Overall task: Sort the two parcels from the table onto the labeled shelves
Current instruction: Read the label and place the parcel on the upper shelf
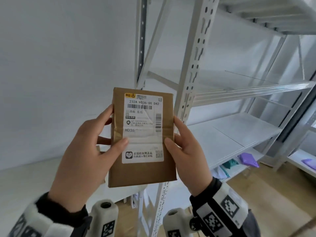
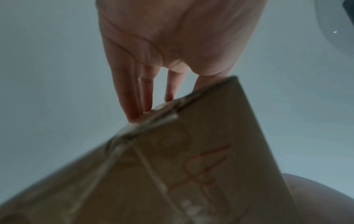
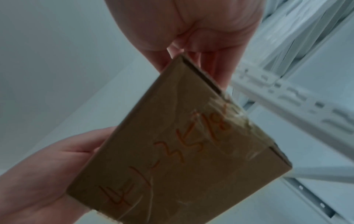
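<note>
A flat brown cardboard parcel with a white shipping label stands upright in front of me, held in both hands. My left hand grips its left edge, thumb on the label and fingers behind. My right hand grips the right edge the same way. The underside of the parcel bears orange handwriting, seen in the right wrist view; the left wrist view shows the parcel with my left fingers against its taped edge. The white metal shelving rises just right of the parcel.
The shelf upright stands close behind the parcel's right side. Purple bags and teal bags lie on a low shelf at the right. A white wall fills the left. Wooden floor shows at the lower right.
</note>
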Available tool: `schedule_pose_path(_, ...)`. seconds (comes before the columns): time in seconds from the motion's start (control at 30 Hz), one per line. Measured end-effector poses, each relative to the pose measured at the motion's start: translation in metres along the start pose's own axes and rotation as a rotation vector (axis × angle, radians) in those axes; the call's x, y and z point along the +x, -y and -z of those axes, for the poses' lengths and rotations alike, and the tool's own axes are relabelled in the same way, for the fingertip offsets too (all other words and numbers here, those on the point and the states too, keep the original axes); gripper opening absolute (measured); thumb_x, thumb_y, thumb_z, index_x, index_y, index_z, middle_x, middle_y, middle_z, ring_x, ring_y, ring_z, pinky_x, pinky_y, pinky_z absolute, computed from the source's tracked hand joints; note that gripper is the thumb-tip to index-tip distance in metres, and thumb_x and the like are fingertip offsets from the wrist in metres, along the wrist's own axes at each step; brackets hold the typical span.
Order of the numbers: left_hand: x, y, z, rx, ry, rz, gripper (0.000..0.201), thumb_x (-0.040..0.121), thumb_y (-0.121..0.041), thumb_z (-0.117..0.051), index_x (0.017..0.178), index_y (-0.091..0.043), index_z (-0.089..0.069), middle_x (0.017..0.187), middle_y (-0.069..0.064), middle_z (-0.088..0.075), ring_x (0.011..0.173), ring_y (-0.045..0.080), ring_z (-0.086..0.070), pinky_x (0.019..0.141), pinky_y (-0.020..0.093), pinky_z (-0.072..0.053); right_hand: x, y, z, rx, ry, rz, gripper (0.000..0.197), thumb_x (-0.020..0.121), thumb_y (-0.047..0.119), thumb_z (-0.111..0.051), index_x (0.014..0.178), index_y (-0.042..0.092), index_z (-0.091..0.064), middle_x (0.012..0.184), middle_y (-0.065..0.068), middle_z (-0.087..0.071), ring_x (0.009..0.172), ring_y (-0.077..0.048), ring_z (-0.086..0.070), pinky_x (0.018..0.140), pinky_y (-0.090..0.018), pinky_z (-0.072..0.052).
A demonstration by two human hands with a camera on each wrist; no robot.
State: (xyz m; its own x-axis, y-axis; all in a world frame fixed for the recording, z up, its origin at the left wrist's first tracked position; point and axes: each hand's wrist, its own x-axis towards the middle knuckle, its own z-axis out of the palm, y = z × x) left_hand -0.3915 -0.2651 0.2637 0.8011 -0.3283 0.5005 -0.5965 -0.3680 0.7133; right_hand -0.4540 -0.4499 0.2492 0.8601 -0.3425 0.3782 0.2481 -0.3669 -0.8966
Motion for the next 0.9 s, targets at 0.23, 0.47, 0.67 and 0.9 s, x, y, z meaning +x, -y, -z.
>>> schedule_pose_path(0.23,-0.011,-0.070,-0.051,-0.032,0.064,-0.111,0.071,0.077,-0.046,-0.058,0.138,-0.055,-0.023,0.113,-0.022,-0.049,0.092,-0.001,-0.058,0.073,0.031,-0.057,-0.038,0.008,0.088,0.003,-0.137,-0.007,0.053,0.093,0.007,-0.046,0.129,0.046,-0.041,0.102,0.007,-0.075,0.090,-0.011,-0.072,0.079,-0.035,-0.058)
schedule_pose_path(0.47,-0.003,-0.114,-0.103,-0.086,0.152,-0.192,0.070,0.076,-0.050,-0.056,0.136,-0.059,-0.020,0.112,-0.028,-0.046,0.095,-0.005,-0.054,0.075,0.028,-0.056,-0.058,0.009,0.154,0.025,-0.227,-0.026,0.053,0.094,0.004,-0.045,0.131,0.042,-0.043,0.101,0.003,-0.076,0.084,-0.011,-0.073,0.066,-0.022,-0.057)
schedule_pose_path(0.67,0.017,-0.143,-0.151,-0.124,0.187,-0.229,0.070,0.075,-0.052,-0.055,0.136,-0.058,-0.022,0.118,-0.022,-0.047,0.094,-0.005,-0.055,0.077,0.034,-0.057,-0.048,-0.002,0.206,0.013,-0.294,0.002,0.054,0.093,0.002,-0.045,0.130,0.042,-0.045,0.099,0.001,-0.076,0.082,-0.014,-0.074,0.066,-0.024,-0.057)
schedule_pose_path(0.9,0.062,-0.161,-0.210,-0.153,0.131,-0.226,0.069,0.075,-0.051,-0.054,0.135,-0.061,-0.020,0.119,-0.026,-0.047,0.094,-0.009,-0.055,0.075,0.031,-0.057,0.004,-0.024,0.264,0.000,-0.256,0.068,0.054,0.093,0.001,-0.045,0.120,0.047,-0.047,0.099,0.003,-0.076,0.083,-0.015,-0.074,0.067,-0.025,-0.059)
